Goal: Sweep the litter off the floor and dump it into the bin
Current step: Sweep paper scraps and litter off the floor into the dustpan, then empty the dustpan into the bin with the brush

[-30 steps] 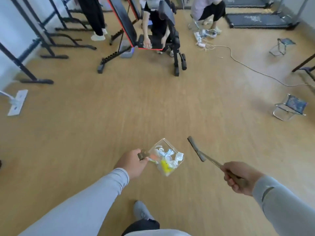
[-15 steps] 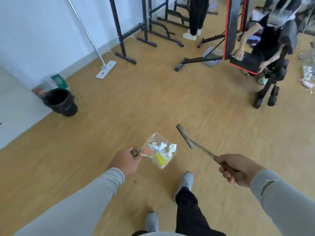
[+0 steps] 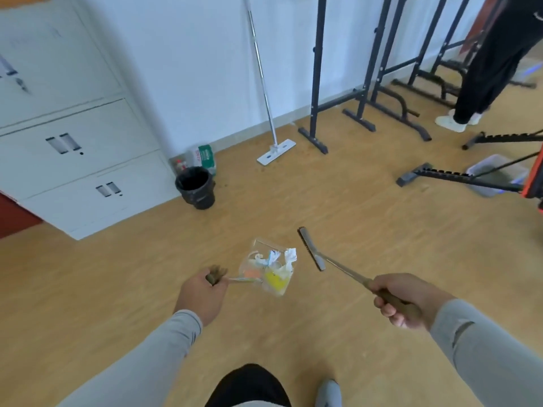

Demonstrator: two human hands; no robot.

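Above the wooden floor (image 3: 367, 218), clear dustpan (image 3: 266, 270) gripped by left hand (image 3: 202, 295), paper litter (image 3: 279, 265) carried inside, hand broom (image 3: 332, 259) gripped by right hand (image 3: 405, 301), black bin (image 3: 195, 188) stood against white cabinet (image 3: 79, 160), well apart from dustpan.

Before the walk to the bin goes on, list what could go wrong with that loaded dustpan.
1. The white paper scrap sits at the far edge of the clear dustpan, so a tilt could drop it on the floor.
2. The left hand holds the dustpan only by its thin handle, so it may wobble.
3. The black bin stands close against the cabinet, so tipping there could miss its mouth.
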